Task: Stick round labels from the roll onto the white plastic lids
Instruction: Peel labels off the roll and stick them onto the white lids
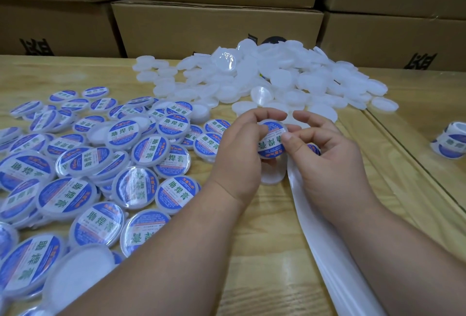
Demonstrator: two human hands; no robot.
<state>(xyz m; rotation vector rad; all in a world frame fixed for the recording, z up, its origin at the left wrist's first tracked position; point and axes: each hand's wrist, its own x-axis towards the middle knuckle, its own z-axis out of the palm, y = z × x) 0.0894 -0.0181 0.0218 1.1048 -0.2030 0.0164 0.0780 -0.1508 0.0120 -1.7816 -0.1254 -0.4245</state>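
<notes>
My left hand grips a white plastic lid at mid-table, its blue-and-white round label facing up. The thumb of my right hand presses on that label while its curled fingers hold the backing strip, which trails toward the near edge. Another blue label peeks out under my right palm. A second white lid lies below the held one. The label roll stands at the far right. Several bare white lids are heaped at the back.
Several labelled lids cover the left half of the wooden table. Cardboard boxes are stacked along the back. A raised wooden ridge runs diagonally on the right between my hands and the roll.
</notes>
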